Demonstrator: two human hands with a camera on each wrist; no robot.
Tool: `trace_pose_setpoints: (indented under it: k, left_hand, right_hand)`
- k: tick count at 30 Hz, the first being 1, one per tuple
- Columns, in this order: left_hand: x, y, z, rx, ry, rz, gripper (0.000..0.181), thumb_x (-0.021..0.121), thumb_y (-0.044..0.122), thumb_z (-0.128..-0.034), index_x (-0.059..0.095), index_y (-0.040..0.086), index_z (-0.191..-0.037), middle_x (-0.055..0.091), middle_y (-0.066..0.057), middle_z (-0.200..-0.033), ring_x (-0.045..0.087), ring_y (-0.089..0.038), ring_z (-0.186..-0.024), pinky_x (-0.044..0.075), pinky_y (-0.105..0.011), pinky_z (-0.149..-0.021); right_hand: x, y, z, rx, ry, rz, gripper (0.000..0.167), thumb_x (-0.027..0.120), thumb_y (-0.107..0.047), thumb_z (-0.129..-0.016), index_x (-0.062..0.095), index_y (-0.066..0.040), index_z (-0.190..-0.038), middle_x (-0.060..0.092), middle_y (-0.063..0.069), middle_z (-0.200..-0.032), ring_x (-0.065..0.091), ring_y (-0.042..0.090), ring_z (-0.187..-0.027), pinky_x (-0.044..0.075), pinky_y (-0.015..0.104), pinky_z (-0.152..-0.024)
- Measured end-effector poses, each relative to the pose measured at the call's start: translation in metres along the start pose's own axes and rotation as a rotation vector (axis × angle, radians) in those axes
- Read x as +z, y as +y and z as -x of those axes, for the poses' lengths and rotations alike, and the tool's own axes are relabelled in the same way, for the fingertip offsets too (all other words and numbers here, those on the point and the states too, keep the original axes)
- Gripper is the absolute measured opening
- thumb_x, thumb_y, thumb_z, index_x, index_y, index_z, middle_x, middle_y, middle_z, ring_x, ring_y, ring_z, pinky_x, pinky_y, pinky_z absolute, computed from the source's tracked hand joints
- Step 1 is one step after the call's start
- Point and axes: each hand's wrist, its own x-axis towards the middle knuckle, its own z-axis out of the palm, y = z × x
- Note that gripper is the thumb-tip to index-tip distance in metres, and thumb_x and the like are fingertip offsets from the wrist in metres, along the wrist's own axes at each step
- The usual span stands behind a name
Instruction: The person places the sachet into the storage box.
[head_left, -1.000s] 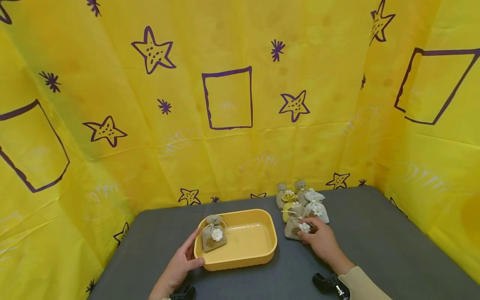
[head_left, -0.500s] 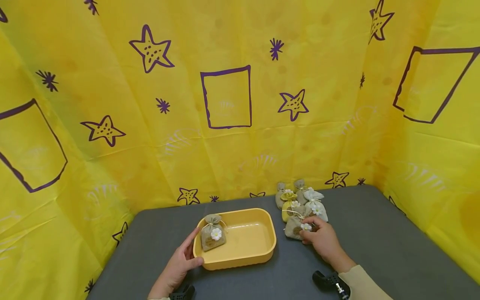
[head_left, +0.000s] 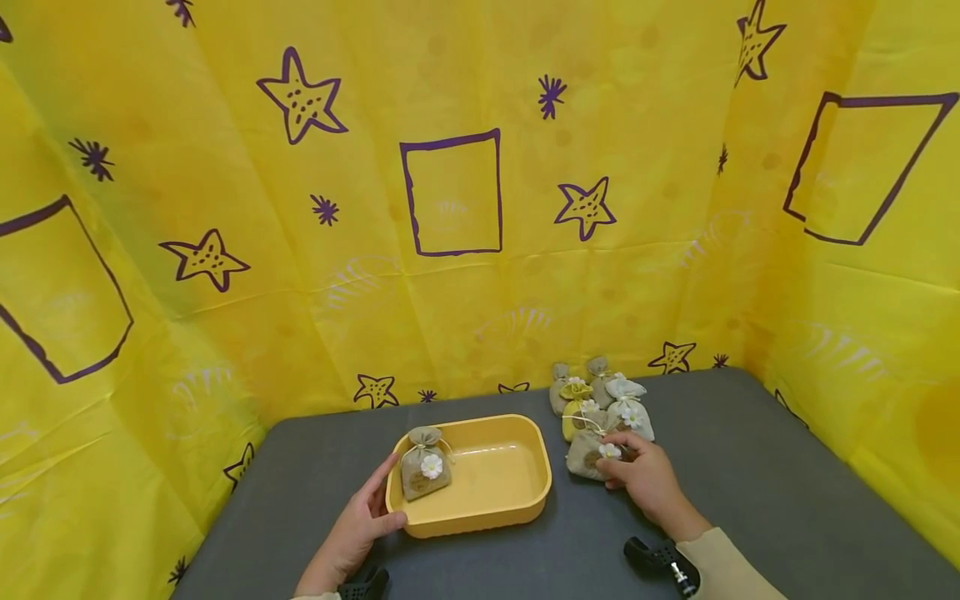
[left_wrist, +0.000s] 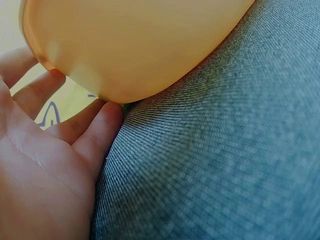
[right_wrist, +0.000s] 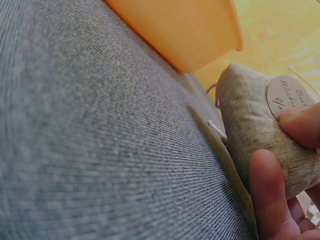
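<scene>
L hand [head_left: 356,527] grips the L end of the yellow tray [head_left: 480,525], thumb at the near L corner & fingers spread along the outer side; L wrist view has fingertips up against the tray's outer wall. Forearm comes in from the bottom edge, black wrist mount [head_left: 364,586] partly in shot. R hand [head_left: 651,482] reaches fwd & inward, arm angled in from lower R, w/ a beige sleeve [head_left: 723,567] & a black cuff [head_left: 663,568] at the wrist. It pinches a grey-brown sachet [head_left: 583,458] btwn thumb & fingers, beside its white flower; R wrist view has one fingertip on the round printed tag [right_wrist: 286,92]. Can't tell if that sachet's base touches the desk [head_left: 757,483]. It's R of the tray, at the front of a cluster: yellow sachet [head_left: 571,422] & white sachet [head_left: 617,415] just behind, two more grey-brown sachets [head_left: 599,385] at the back. Another flowered sachet [head_left: 420,481] is inside the tray, at its L end.

Desk has a dark grey ribbed cloth top, rounded far corners. Yellow fabric [head_left: 450,333] hangs behind & on both sides, w/ creases, purple-outlined stars, bursts & 4-sided frames, plus faint pale marks.
</scene>
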Motion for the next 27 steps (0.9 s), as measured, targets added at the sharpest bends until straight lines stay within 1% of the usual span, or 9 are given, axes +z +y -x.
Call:
trace_pose_setpoints:
  k: [5, 6, 7, 9, 13, 16, 20, 23, 27]
  left_hand:
    - [-0.001, 0.002, 0.000, -0.011, 0.004, -0.002, 0.083, 0.072, 0.013, -0.0935, 0.021, 0.008, -0.159, 0.013, -0.016, -0.164, 0.017, -0.030, -0.146, 0.041, -0.027, -0.102]
    - [-0.001, 0.002, 0.000, -0.011, 0.005, -0.003, 0.083, 0.073, 0.013, -0.0933, 0.022, 0.008, -0.159, 0.013, -0.017, -0.164, 0.017, -0.031, -0.147, 0.041, -0.028, -0.102]
    - [0.000, 0.002, 0.000, -0.011, 0.004, -0.004, 0.083, 0.072, 0.012, -0.0933, 0.022, 0.008, -0.159, 0.013, -0.018, -0.164, 0.017, -0.032, -0.147, 0.041, -0.030, -0.103]
    - [0.000, 0.001, 0.000, -0.009, -0.001, -0.006, 0.083, 0.072, 0.012, -0.0934, 0.022, 0.007, -0.159, 0.013, -0.018, -0.164, 0.017, -0.033, -0.147, 0.041, -0.029, -0.103]
    - [0.001, 0.000, 0.000, 0.002, -0.014, 0.001, 0.083, 0.072, 0.012, -0.0933, 0.022, 0.007, -0.159, 0.012, -0.018, -0.164, 0.015, -0.032, -0.147, 0.039, -0.026, -0.103]
    - [0.001, 0.001, 0.001, 0.002, -0.014, 0.007, 0.083, 0.073, 0.012, -0.0933, 0.022, 0.007, -0.159, 0.012, -0.018, -0.164, 0.014, -0.032, -0.147, 0.038, -0.025, -0.103]
    - [0.001, 0.002, 0.002, 0.000, -0.014, 0.010, 0.083, 0.072, 0.013, -0.0935, 0.021, 0.007, -0.159, 0.011, -0.018, -0.164, 0.017, -0.033, -0.146, 0.041, -0.028, -0.102]
    - [0.000, 0.003, 0.002, 0.007, -0.019, 0.016, 0.084, 0.073, 0.013, -0.0933, 0.021, 0.007, -0.159, 0.011, -0.019, -0.164, 0.018, -0.033, -0.146, 0.042, -0.028, -0.101]
    - [0.000, 0.003, 0.002, 0.015, -0.036, 0.035, 0.085, 0.073, 0.014, -0.0934, 0.020, 0.005, -0.159, 0.010, -0.020, -0.163, 0.020, -0.034, -0.145, 0.043, -0.029, -0.101]
  right_hand:
    - [0.002, 0.000, 0.000, -0.013, 0.015, -0.011, 0.032, 0.077, 0.008, -0.080, 0.068, 0.006, -0.110, 0.062, 0.016, -0.092, 0.064, 0.029, -0.065, 0.058, 0.041, -0.059]
    - [0.001, 0.003, -0.001, -0.019, 0.020, -0.027, 0.032, 0.078, 0.007, -0.079, 0.068, 0.006, -0.110, 0.061, 0.015, -0.091, 0.064, 0.028, -0.065, 0.058, 0.040, -0.059]
    - [-0.001, 0.009, -0.004, -0.022, 0.024, -0.040, 0.032, 0.078, 0.007, -0.079, 0.068, 0.005, -0.110, 0.061, 0.016, -0.089, 0.064, 0.028, -0.065, 0.058, 0.041, -0.059]
    - [-0.005, 0.009, -0.003, -0.034, 0.034, -0.060, 0.032, 0.077, 0.007, -0.079, 0.067, 0.006, -0.110, 0.058, 0.017, -0.085, 0.063, 0.028, -0.066, 0.058, 0.042, -0.059]
    - [-0.018, 0.001, -0.003, -0.055, 0.059, -0.067, 0.030, 0.073, 0.009, -0.079, 0.066, 0.008, -0.109, 0.055, 0.016, -0.079, 0.061, 0.026, -0.066, 0.058, 0.041, -0.057]
    - [-0.026, -0.012, -0.003, -0.083, 0.061, -0.057, 0.028, 0.070, 0.011, -0.080, 0.064, 0.009, -0.106, 0.055, 0.013, -0.081, 0.059, 0.024, -0.065, 0.057, 0.039, -0.055]
    - [-0.031, -0.037, 0.001, -0.132, 0.020, -0.057, 0.025, 0.069, 0.012, -0.082, 0.063, 0.009, -0.105, 0.056, 0.011, -0.088, 0.058, 0.022, -0.066, 0.057, 0.040, -0.055]
    - [-0.029, -0.060, 0.008, -0.163, -0.026, -0.048, 0.025, 0.070, 0.010, -0.082, 0.063, 0.009, -0.106, 0.057, 0.011, -0.091, 0.058, 0.022, -0.068, 0.058, 0.041, -0.056]
    - [-0.020, -0.087, 0.019, -0.178, -0.077, 0.009, 0.028, 0.074, 0.004, -0.083, 0.064, 0.007, -0.109, 0.061, 0.011, -0.086, 0.058, 0.023, -0.067, 0.058, 0.044, -0.057]
